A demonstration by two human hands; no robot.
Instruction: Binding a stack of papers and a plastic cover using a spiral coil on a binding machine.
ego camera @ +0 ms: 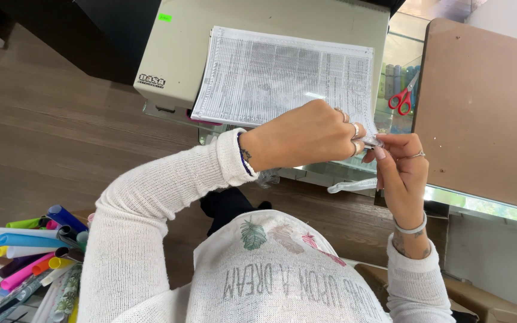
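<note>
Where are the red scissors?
In the head view, the red-handled scissors lie upper right on the glass counter, between the printed paper sheet and the brown board.

You wore a loose white open-knit sweater (151, 239), its ribbed cuffs pushed back just short of the wrists. Your left hand (300, 136) carried three silver rings on the fingers, and a dark beaded bracelet (244, 157) circled that wrist beside the cuff. Your right hand (403, 173) showed a thin ring (419, 155), pale pink polished nails and a white band (411, 228) at the wrist, with a dark tattoo (403, 244) just below it. Feather prints and grey lettering crossed the chest of your top.
</note>
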